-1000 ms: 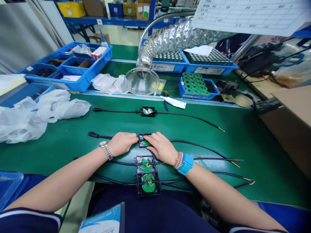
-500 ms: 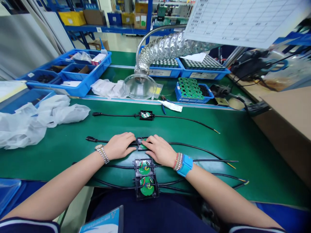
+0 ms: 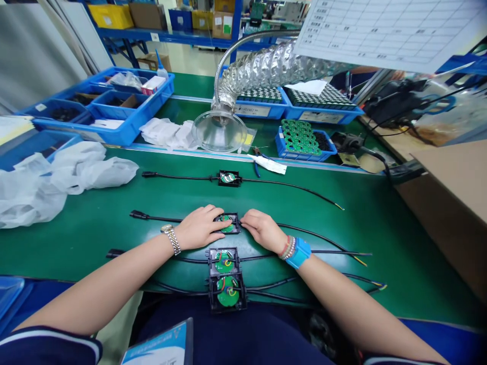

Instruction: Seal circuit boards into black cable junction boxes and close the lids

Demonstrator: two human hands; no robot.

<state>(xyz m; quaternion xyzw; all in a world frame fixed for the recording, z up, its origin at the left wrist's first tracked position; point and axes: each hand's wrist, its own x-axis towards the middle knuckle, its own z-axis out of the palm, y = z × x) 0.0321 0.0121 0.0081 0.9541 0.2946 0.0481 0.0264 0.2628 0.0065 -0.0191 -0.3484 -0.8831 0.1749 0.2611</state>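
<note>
A small black plastic case (image 3: 237, 217) with a round green circuit board (image 3: 227, 224) inside lies in front of me. My left hand (image 3: 201, 227) grips the case from its left side, with a finger reaching onto the board. At the case's right end, my right hand (image 3: 263, 230) pinches the black cable (image 3: 304, 229) where it enters. Nearer to me, two more open cases, the upper one (image 3: 223, 261) and the lower one (image 3: 228, 293), sit edge to edge with boards, coloured wires and cables. Farther away lies another cabled case (image 3: 229, 178).
White foam bags (image 3: 72, 172) lie at left, near a blue divided bin (image 3: 129, 129). A clear extraction hood (image 3: 219, 133) stands beyond the cases. Blue-handled pliers (image 3: 257, 165) lie beside a white packet (image 3: 271, 165). Green boards (image 3: 300, 137) fill a blue basket; a cardboard box (image 3: 445, 203) stands right.
My right hand has moved right, off the board to the cable at the case's right end. My left hand has shifted right, onto the case and board.
</note>
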